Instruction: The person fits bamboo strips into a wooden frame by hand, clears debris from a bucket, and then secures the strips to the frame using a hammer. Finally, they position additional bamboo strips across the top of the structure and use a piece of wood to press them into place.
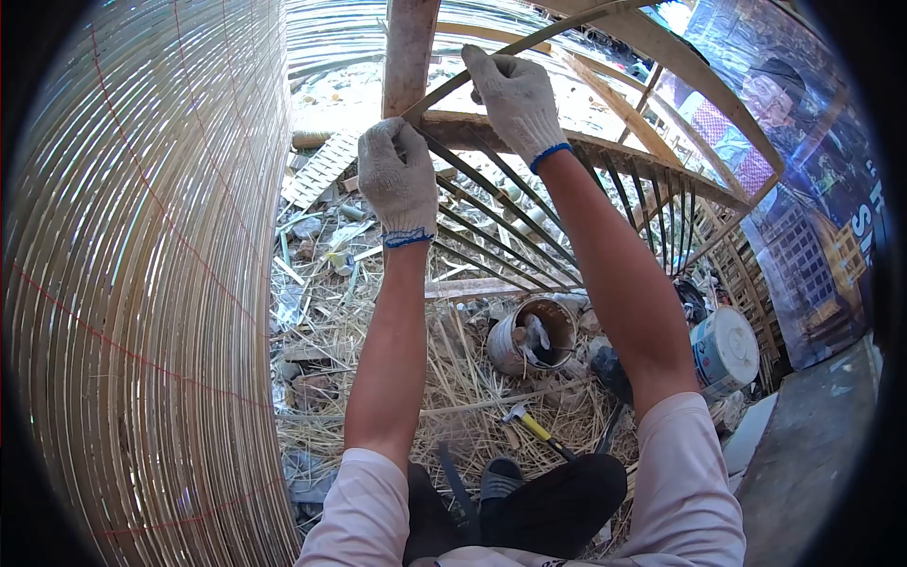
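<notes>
Both hands wear whitish knit gloves with blue cuffs and are raised at the top centre. My left hand (396, 170) is closed at the lower end of a thin bamboo strip (510, 49), beside a wooden post (410, 57). Farther up and to the right, my right hand (513, 99) pinches the same strip between thumb and fingers. The strip slants up to the right. Below and behind the hands is a wooden frame (605, 151) with several dark slats (501, 194) fanning out from it.
A large bamboo-slat screen (142, 283) fills the left side. Straw and scraps cover the ground, with a yellow-handled hammer (537, 430), an open bucket (507, 345) and a lidded white bucket (732, 348). A printed banner (803, 198) hangs at right.
</notes>
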